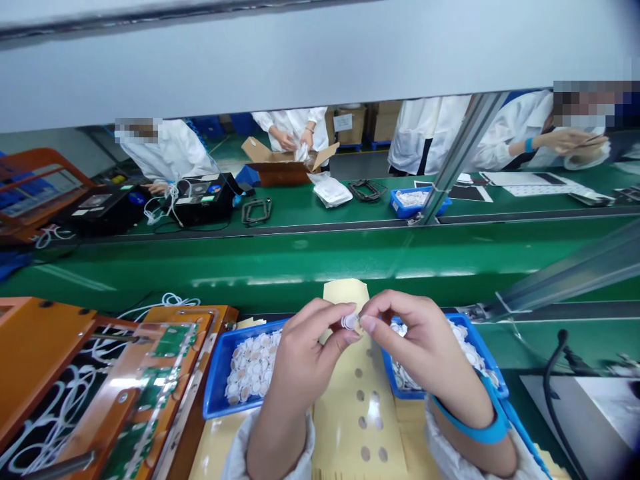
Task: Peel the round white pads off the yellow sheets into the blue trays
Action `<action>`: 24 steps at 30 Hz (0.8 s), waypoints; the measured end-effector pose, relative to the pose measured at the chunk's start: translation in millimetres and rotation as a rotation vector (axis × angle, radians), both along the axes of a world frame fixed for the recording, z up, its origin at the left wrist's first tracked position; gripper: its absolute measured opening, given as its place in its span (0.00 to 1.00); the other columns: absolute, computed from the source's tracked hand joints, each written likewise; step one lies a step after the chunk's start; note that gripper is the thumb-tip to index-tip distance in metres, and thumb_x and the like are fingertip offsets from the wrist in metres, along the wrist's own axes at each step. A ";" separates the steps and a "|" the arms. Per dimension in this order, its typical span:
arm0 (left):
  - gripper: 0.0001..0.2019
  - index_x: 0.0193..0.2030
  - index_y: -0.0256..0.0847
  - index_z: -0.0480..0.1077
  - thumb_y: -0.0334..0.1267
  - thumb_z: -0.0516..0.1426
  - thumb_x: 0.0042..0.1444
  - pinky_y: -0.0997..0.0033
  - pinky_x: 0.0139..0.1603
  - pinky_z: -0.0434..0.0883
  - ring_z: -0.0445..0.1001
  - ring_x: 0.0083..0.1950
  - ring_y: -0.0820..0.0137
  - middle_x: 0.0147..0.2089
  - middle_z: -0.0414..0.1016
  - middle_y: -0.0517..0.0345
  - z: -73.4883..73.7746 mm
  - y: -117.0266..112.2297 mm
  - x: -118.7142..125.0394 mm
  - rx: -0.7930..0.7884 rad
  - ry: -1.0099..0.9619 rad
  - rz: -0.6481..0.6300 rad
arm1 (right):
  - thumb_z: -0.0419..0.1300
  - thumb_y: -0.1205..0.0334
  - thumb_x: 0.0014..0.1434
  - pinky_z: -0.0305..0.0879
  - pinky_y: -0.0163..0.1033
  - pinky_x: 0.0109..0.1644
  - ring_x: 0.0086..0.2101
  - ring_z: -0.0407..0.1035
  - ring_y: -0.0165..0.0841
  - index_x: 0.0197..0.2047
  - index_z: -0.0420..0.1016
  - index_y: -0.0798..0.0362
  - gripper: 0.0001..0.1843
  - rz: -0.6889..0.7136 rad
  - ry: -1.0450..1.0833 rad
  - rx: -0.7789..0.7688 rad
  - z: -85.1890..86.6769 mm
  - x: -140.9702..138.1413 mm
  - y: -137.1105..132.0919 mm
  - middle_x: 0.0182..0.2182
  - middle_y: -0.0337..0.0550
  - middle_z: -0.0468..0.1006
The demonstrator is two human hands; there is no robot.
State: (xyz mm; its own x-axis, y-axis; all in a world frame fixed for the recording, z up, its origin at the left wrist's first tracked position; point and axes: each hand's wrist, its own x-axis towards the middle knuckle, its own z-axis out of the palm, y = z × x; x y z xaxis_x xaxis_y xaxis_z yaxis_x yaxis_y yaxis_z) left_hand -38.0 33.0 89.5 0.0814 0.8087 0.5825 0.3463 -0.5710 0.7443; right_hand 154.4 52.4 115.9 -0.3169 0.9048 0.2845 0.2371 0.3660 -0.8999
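Over the middle of the bench my left hand [313, 343] pinches a small white round disc [349, 322] between thumb and fingers. My right hand [417, 337] meets it there, its thumb and forefinger closed at the disc's right edge; whether it grips the disc or a thin layer on it is too small to tell. Beneath both hands lies a yellow backing sheet [345, 427] bearing rows of grey round stickers [365, 454]. A blue bin [213, 393] of white discs sits left of it, and another blue bin [500, 387] of white pieces is partly behind my right forearm.
An orange fixture with green circuit boards [173, 341] and white cables stands at the left. Across the green conveyor [250, 267] co-workers in white coats work around an open cardboard box [283, 174]. A metal post [463, 147] rises at right; a black cable [550, 387] hangs near the right edge.
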 end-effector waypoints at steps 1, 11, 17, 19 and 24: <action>0.09 0.53 0.44 0.81 0.39 0.66 0.68 0.77 0.38 0.76 0.79 0.36 0.72 0.39 0.82 0.57 0.1 0.1 0.4 0.006 0.008 -0.001 | 0.64 0.60 0.69 0.65 0.37 0.35 0.30 0.72 0.32 0.35 0.80 0.48 0.10 -0.003 -0.009 0.004 0.0 -0.2 0.6 0.28 0.36 0.80; 0.10 0.52 0.42 0.80 0.42 0.63 0.70 0.76 0.37 0.76 0.79 0.36 0.72 0.39 0.82 0.56 1.0 0.1 0.8 0.020 0.065 -0.015 | 0.65 0.61 0.69 0.65 0.38 0.34 0.29 0.72 0.32 0.33 0.80 0.48 0.10 -0.004 -0.038 0.027 1.2 -0.8 1.6 0.28 0.36 0.81; 0.10 0.53 0.42 0.80 0.42 0.63 0.70 0.77 0.37 0.76 0.79 0.36 0.73 0.39 0.82 0.56 0.1 0.6 0.0 0.030 0.077 -0.024 | 0.65 0.61 0.69 0.64 0.37 0.34 0.29 0.72 0.31 0.33 0.79 0.49 0.10 -0.007 -0.055 0.038 0.4 -1.4 2.0 0.28 0.36 0.80; 0.10 0.53 0.42 0.80 0.42 0.63 0.70 0.76 0.37 0.76 0.79 0.36 0.72 0.39 0.82 0.56 -0.4 1.1 0.0 0.036 0.081 -0.024 | 0.65 0.61 0.69 0.64 0.37 0.34 0.29 0.72 0.31 0.33 0.79 0.49 0.11 -0.002 -0.056 0.040 0.3 -1.5 1.7 0.27 0.36 0.80; 0.09 0.52 0.42 0.80 0.41 0.64 0.70 0.77 0.37 0.75 0.78 0.35 0.73 0.39 0.81 0.57 -0.7 2.0 0.1 0.074 0.075 -0.026 | 0.65 0.62 0.68 0.64 0.36 0.33 0.29 0.72 0.30 0.33 0.79 0.50 0.10 0.000 -0.049 0.048 -0.4 -1.5 1.3 0.27 0.35 0.80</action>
